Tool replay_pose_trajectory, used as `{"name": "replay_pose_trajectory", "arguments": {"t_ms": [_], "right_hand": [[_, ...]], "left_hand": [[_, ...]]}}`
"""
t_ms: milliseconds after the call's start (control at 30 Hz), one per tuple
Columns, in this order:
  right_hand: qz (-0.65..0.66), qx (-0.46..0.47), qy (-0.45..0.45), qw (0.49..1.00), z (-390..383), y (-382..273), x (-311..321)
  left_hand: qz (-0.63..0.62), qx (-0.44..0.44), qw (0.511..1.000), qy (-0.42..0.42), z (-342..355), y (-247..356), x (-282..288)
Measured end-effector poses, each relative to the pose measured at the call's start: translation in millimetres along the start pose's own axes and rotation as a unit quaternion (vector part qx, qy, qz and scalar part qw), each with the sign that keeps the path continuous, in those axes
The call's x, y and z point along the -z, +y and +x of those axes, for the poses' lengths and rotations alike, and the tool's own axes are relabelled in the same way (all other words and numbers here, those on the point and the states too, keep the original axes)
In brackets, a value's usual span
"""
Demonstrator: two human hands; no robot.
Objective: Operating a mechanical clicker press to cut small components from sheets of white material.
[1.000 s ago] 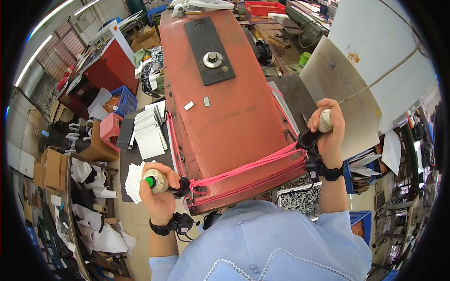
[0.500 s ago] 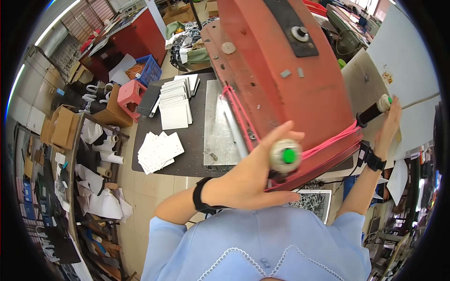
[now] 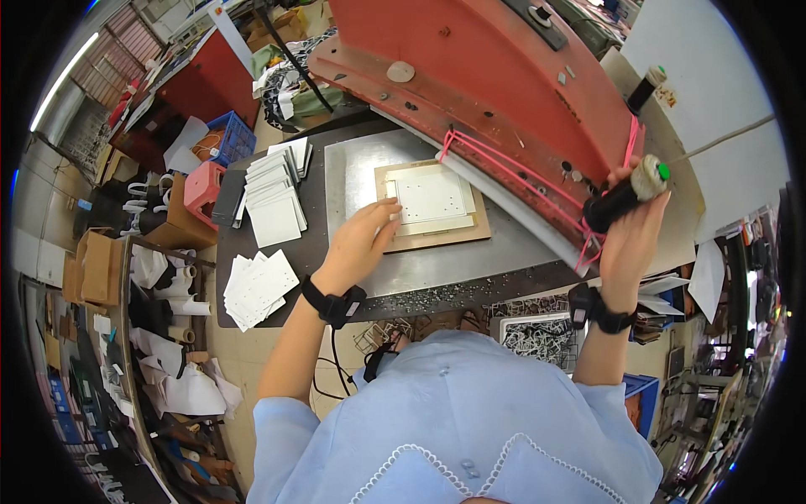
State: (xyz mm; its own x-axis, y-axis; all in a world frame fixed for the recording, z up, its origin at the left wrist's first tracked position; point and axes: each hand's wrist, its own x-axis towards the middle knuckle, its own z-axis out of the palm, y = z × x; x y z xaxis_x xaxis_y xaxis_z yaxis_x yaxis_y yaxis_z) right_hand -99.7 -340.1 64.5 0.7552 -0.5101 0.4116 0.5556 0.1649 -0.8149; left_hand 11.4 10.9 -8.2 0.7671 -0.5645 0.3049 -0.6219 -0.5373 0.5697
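Note:
My right hand (image 3: pixel 630 248) is closed round a handle (image 3: pixel 638 189) with a wrapped knob and green end, on the red press head (image 3: pixel 478 55), which sits angled to the right; pink cord (image 3: pixel 520 175) is strung along it. Below lies a metal plate (image 3: pixel 344 164) carrying a tan board (image 3: pixel 477 232), on which rests a white square piece (image 3: pixel 424 193) with small dark dots or holes. My left hand (image 3: pixel 361 244) has its slightly curled fingers apart at that piece's left edge, gripping nothing; whether they touch it I cannot tell.
Stacked white cards (image 3: pixel 275 223), scattered cards (image 3: pixel 252 298) and dark pieces (image 3: pixel 225 203) lie on the left of the dark worktop (image 3: pixel 319 193). A pink stool (image 3: pixel 197 193), blue crate (image 3: pixel 235 139), cluttered shelving (image 3: pixel 168 353) and a white bin of metal pieces (image 3: pixel 533 340) surround it.
The red press head has swung rightward, uncovering the metal plate and the board. My left hand has let go of its handle and moved down to the board; my right hand stays at a handle.

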Motion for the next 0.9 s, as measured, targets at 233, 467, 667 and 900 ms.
{"name": "replay_pose_trajectory", "arguments": {"t_ms": [233,467,667,900], "right_hand": [[-0.425,0.187,0.082,0.882,-8.4,27.6,-8.1],[-0.505,0.074,-0.212,0.833,-42.4,129.0,-44.9],[-0.505,0.078,-0.197,0.837,-32.7,165.4,-65.6],[-0.201,-0.175,-0.197,0.944,-36.9,137.5,-88.6]], "left_hand": [[0.035,0.027,0.998,0.046,10.7,-15.1,-28.2],[-0.044,0.084,0.994,0.045,15.1,-21.6,-32.9],[-0.036,0.052,0.997,0.054,14.7,-22.8,-33.4],[-0.037,0.027,0.987,0.152,21.7,-20.4,-32.7]]}}
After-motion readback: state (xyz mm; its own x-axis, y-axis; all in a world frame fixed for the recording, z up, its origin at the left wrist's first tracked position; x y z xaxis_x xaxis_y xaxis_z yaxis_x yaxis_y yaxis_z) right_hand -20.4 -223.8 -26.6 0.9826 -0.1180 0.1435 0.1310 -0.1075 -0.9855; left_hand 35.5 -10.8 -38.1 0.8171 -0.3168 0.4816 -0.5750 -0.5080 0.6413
